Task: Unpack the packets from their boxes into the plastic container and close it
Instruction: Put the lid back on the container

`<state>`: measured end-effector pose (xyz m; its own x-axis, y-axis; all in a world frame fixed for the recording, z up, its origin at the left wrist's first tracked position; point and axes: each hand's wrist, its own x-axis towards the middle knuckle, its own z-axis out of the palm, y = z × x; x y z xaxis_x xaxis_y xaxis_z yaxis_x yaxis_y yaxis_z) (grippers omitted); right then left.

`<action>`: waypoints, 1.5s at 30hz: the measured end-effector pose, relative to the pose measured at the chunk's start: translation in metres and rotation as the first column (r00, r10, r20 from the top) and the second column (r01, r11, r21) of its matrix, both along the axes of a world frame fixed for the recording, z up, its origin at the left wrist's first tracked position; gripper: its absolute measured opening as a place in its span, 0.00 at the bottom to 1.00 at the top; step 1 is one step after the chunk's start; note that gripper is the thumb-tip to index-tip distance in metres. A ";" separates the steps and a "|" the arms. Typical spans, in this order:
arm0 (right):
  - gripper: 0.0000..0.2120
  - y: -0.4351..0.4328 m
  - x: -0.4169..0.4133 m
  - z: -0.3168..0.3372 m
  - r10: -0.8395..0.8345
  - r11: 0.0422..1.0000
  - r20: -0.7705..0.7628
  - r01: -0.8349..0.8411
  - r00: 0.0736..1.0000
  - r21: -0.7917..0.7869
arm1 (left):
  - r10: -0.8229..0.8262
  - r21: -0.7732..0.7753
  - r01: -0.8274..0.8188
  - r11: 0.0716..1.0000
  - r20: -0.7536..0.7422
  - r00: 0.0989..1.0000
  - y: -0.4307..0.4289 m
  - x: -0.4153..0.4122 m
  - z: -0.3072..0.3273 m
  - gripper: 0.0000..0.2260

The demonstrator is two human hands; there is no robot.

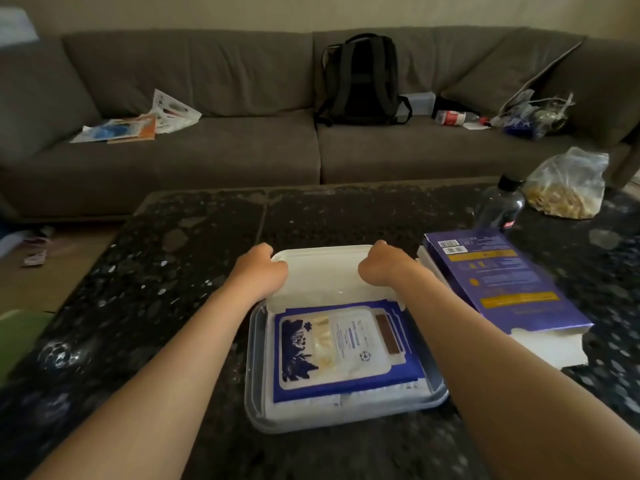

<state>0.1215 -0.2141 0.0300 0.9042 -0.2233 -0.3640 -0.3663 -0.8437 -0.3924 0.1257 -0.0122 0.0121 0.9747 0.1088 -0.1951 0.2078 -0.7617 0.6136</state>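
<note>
Head cam: both hands are curled round the white lid (325, 271), left hand (263, 268) on its 9 o'clock edge, right hand (381, 265) on the 3. The lid sits over the 12 o'clock half of the clear plastic container (252, 375). Blue packets (343, 348) lie inside, showing at the 6 o'clock end. Purple boxes (498, 278) are at the container's 3 o'clock and a bottle (498, 206) at 1, all on the dark table (173, 271).

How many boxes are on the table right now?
2, both right of the plastic container: a purple box lying on top of a white box. More may sit out of view.
</note>
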 end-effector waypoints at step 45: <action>0.17 -0.032 -0.113 0.040 0.064 0.967 0.179 -0.105 0.982 0.231 | 0.301 -0.449 -0.184 0.874 0.205 0.931 0.048 -0.127 0.012 0.09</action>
<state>0.0088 -0.2456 0.0699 0.9688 -0.0688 -0.2382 -0.2090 -0.7434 -0.6354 -0.0016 0.0357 0.0245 0.9492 0.3142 -0.0184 0.1403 -0.3699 0.9184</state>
